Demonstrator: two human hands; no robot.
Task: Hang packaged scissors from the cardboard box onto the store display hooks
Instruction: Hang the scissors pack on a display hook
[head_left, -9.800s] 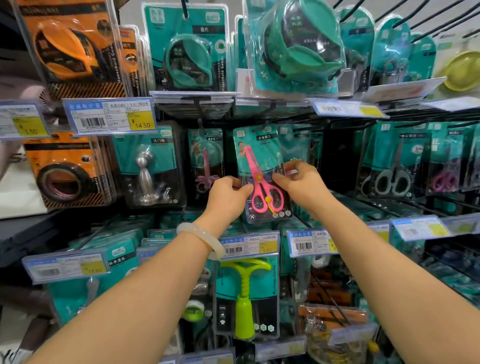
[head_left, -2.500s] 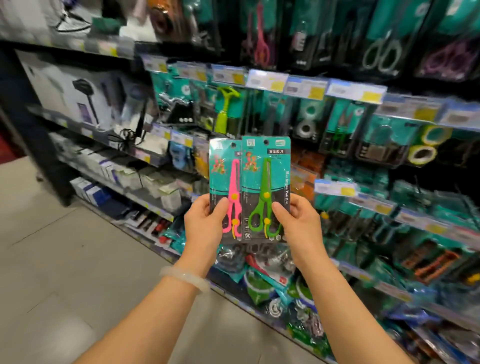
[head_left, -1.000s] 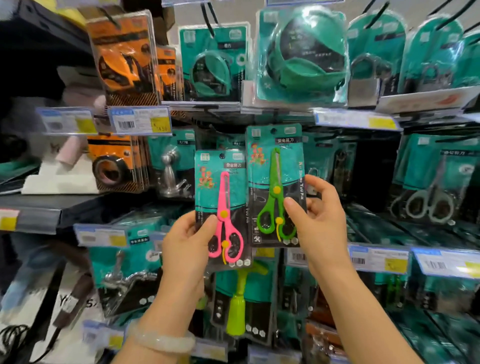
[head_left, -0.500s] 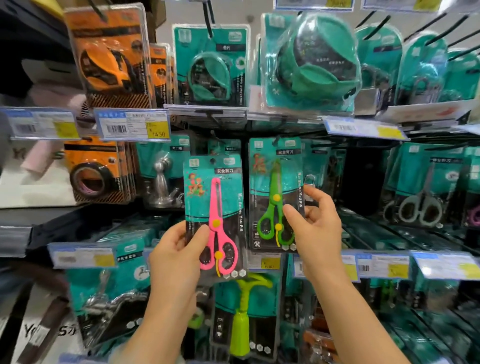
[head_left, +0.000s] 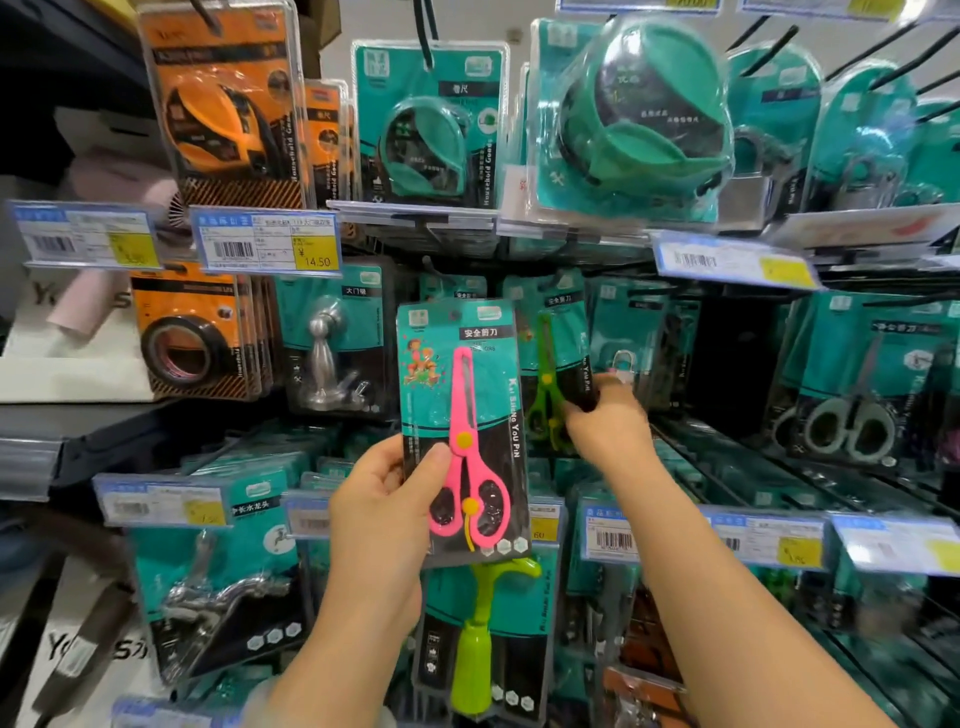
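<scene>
Packs, each enclosing scissors: pink pack (head_left: 462, 431) in left grip (head_left: 382, 514), green pack (head_left: 553, 374) in right grip (head_left: 605, 421).

The pink scissors pack (head_left: 462, 431) hides the left part of the green scissors pack (head_left: 553, 384). The right hand (head_left: 605, 426) is motion-blurred, and its fingertips are hidden behind that green pack

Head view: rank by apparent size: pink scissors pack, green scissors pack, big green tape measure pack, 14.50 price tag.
1. Tape measure pack, nearest the camera, so inflated.
2. Pink scissors pack.
3. Green scissors pack, partly hidden behind the pink one, and 14.50 tag: too close to rank.
</scene>
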